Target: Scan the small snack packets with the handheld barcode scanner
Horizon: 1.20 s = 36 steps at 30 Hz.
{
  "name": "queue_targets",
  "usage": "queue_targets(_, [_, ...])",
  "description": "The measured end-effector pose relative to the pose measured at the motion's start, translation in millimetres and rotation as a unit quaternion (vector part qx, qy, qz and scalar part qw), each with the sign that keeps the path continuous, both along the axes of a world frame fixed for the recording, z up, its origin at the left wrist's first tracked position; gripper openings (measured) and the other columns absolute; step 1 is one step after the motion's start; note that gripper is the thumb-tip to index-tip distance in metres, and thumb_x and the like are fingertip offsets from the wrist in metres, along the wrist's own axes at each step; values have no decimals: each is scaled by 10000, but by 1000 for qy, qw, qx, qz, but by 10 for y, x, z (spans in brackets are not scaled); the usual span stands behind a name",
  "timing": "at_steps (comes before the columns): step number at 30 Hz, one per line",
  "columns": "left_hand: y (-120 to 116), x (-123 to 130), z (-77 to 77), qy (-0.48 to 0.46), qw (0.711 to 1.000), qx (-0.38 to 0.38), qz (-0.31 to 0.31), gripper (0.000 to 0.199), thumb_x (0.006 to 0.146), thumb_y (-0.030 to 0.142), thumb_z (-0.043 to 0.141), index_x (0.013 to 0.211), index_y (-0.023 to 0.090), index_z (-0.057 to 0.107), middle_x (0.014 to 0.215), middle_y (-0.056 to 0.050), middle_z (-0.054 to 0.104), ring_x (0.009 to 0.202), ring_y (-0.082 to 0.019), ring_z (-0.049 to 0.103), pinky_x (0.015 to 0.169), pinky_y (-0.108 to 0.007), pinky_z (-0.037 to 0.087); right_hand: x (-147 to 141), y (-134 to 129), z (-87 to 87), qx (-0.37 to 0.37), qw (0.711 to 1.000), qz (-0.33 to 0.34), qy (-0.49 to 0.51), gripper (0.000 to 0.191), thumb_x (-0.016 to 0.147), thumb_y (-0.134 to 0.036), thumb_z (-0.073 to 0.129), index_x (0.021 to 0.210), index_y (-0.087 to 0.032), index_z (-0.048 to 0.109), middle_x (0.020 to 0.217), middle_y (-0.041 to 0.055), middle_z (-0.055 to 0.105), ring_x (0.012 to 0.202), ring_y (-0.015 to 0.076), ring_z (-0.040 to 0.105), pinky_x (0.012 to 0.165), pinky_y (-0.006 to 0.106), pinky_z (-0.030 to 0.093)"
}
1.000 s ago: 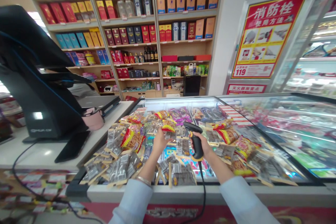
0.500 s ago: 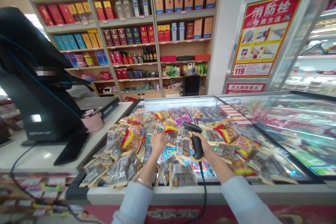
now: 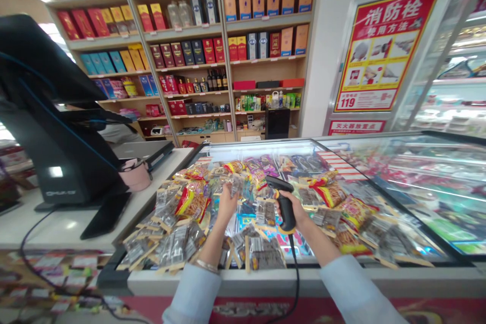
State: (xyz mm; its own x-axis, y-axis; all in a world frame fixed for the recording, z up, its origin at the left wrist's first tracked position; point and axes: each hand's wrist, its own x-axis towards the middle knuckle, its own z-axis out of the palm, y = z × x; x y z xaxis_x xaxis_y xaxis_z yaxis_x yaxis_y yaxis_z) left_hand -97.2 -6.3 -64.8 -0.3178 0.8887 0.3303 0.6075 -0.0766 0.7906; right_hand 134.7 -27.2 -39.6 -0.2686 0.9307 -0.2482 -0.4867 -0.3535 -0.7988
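Observation:
My left hand [image 3: 228, 201] is closed on a small clear snack packet [image 3: 234, 181], raised over the middle of the pile. My right hand [image 3: 297, 210] is wrapped round the handle of a black and yellow barcode scanner [image 3: 285, 206]. The scanner's head points left toward the packet, and its cable hangs down over the front edge. Around both hands lie several grey-printed clear packets [image 3: 261, 253] with tan edges. Red and yellow noodle snack bags [image 3: 193, 204] lie at the left, and more snack bags [image 3: 356, 211] lie at the right.
Everything rests on a glass-topped freezer [image 3: 243, 277]. To the left stand a black checkout terminal [image 3: 64, 162], a pink cup [image 3: 135, 176] and a dark flat pad [image 3: 106, 215] on a white counter [image 3: 23, 228]. Shelves of boxes [image 3: 176, 30] line the back wall.
My left hand has closed on a clear packet and lifted it from the pile; before, its fingers were spread over the bags. My right hand holds the scanner in nearly the same place.

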Motion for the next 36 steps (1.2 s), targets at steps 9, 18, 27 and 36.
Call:
queue_targets(9, [-86, 34, 102, 22, 999, 33, 12, 445, 873, 252, 457, 1306, 172, 522, 1167, -96, 672, 1062, -230, 621, 915, -340, 469, 12, -36, -13, 44, 999, 28, 7, 259, 737, -368, 621, 591, -161, 564, 475, 8, 570, 358, 97, 505, 357, 197, 417])
queue_targets(18, [-128, 45, 130, 78, 996, 21, 27, 459, 887, 253, 449, 1327, 144, 522, 878, -84, 716, 790, -195, 656, 760, -289, 477, -1, -15, -77, 78, 996, 42, 7, 216, 737, -365, 608, 676, -159, 589, 471, -4, 574, 341, 105, 504, 356, 210, 416])
queue_targets(27, [-154, 60, 173, 102, 994, -1, 24, 474, 890, 262, 421, 1341, 146, 506, 813, -78, 697, 831, -223, 656, 769, -293, 464, -2, -17, -82, 75, 996, 37, 7, 217, 722, -365, 616, 644, -165, 579, 456, -2, 570, 337, 105, 505, 344, 202, 413])
queue_targets(36, [-152, 61, 175, 103, 994, -9, 26, 476, 885, 255, 427, 1344, 161, 509, 818, -74, 701, 820, -214, 652, 768, -288, 457, 7, -28, -77, 90, 994, 56, -4, 228, 717, -376, 608, 631, -167, 584, 446, 3, 562, 337, 109, 506, 340, 204, 407])
